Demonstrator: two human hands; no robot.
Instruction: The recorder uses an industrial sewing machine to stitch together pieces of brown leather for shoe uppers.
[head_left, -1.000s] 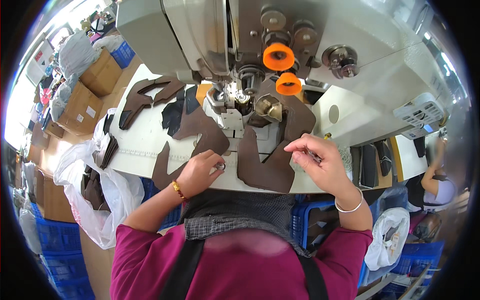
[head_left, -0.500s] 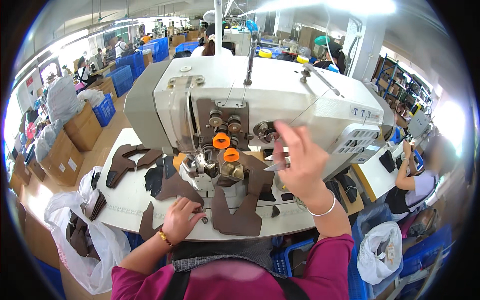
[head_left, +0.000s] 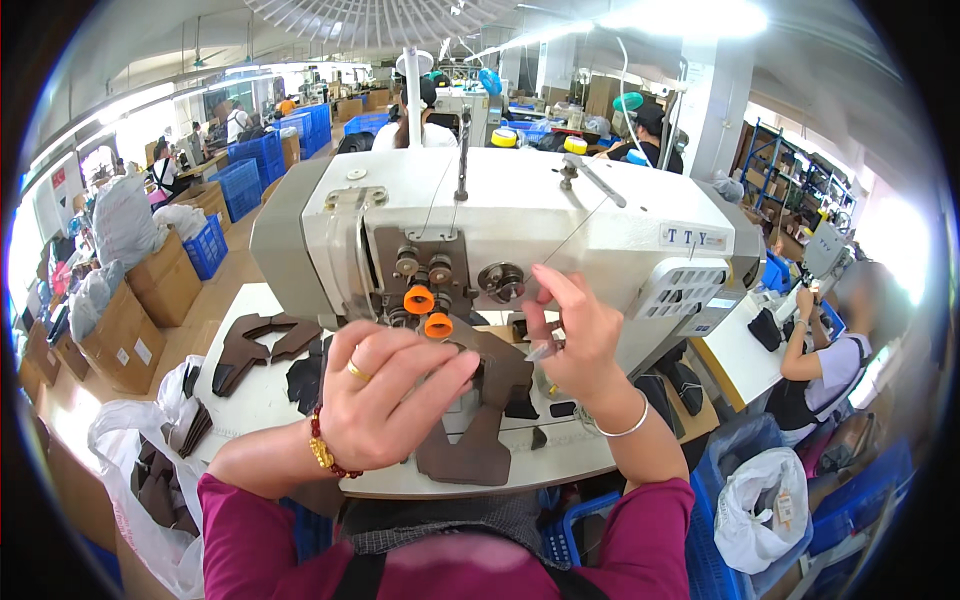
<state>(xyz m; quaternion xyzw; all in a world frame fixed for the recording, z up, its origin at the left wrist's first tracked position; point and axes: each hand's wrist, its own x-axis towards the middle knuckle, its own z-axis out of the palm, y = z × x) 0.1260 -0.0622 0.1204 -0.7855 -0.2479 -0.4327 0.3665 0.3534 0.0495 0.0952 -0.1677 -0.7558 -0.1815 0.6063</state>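
A white industrial sewing machine point(head_left: 400, 210) stands before me, with orange cups point(head_left: 419, 299) and metal tension discs point(head_left: 439, 268) on its front. My left hand point(head_left: 390, 395) is raised before the needle area, fingers bent together; anything pinched there is hidden. Beside a round dark metal wheel point(head_left: 502, 283) on the machine front is my right hand point(head_left: 575, 335), thumb and forefinger close together. Small silver thread snips point(head_left: 543, 351) stick out of its palm. A thread point(head_left: 575, 238) slants down toward this hand from the machine top. Brown cut pieces point(head_left: 465, 455) lie on the white table below.
More brown pieces point(head_left: 235, 350) lie at the table's left. A white plastic bag point(head_left: 125, 440) of pieces stands left; another bag point(head_left: 755, 520) sits in a blue crate at right. Cardboard boxes point(head_left: 120, 310) line the left side. A co-worker point(head_left: 830, 350) sits at the right.
My left hand has risen from the table edge to in front of the needle area. My right hand stays by the wheel with the snips. The view has tilted up slightly.
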